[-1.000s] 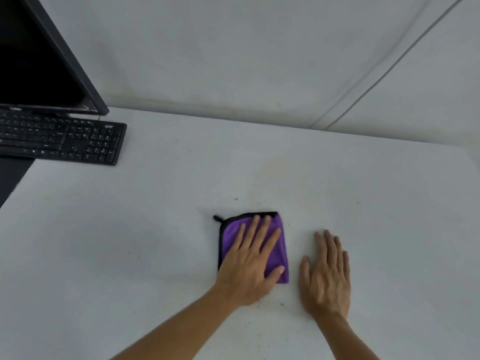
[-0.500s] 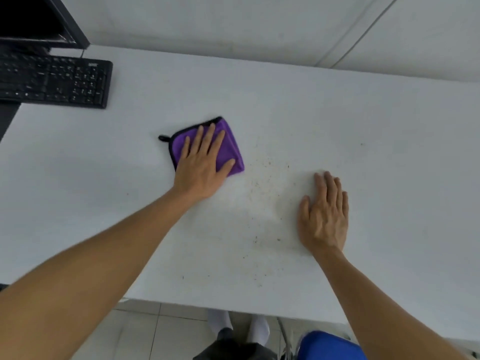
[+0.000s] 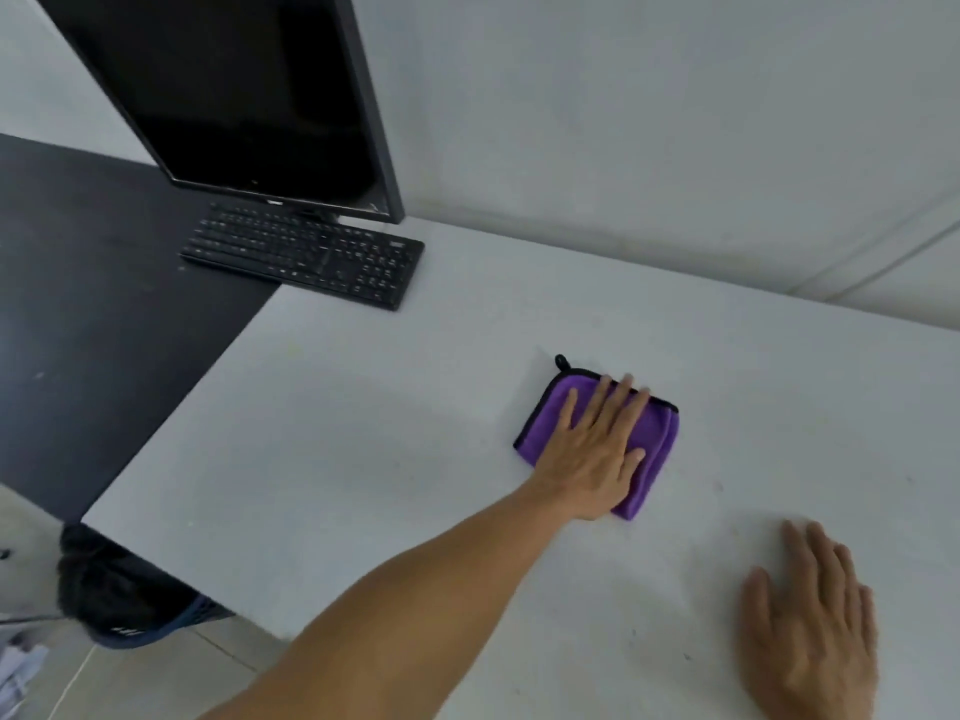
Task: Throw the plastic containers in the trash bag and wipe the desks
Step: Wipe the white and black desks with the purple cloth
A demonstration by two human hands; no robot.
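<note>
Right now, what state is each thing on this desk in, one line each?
left hand: fingers straight, pressing on the purple cloth.
right hand: flat on the white desk, holding nothing.
purple cloth: folded, lying flat under the left hand.
white desk: a few small dark specks near the right hand.
monitor: upright, screen dark.
keyboard: flat in front of the monitor, untouched.

— What's cut off?
— The monitor by the top edge, and the blurred right hand at the wrist, lower right.
— And hidden?
— The left hand covers the middle of the purple cloth.
</note>
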